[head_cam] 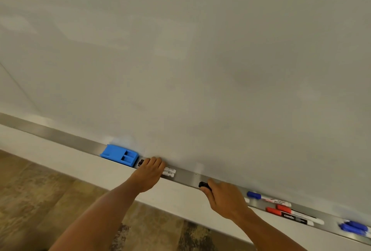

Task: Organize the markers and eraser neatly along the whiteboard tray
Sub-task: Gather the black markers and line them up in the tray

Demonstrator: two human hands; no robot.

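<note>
Step in hand: lining markers end to end on the whiteboard tray (186, 176). Blue eraser (120, 154) sits at left. Left hand (149, 172) grasps a black-capped marker (168, 171) just right of it. Right hand (224, 196) fingers (207, 189) pinch a second black marker (203, 185) mid-tray. Blue marker (267, 198) and red markers (291, 213) lie askew farther right. Next, likely: slide both black markers together, parallel to the rail.

Beyond the work I see a blank whiteboard (200, 50) filling most of my view, a pale wall strip (80, 162) beneath it, and mottled brown wood-look flooring (40, 200) below.
</note>
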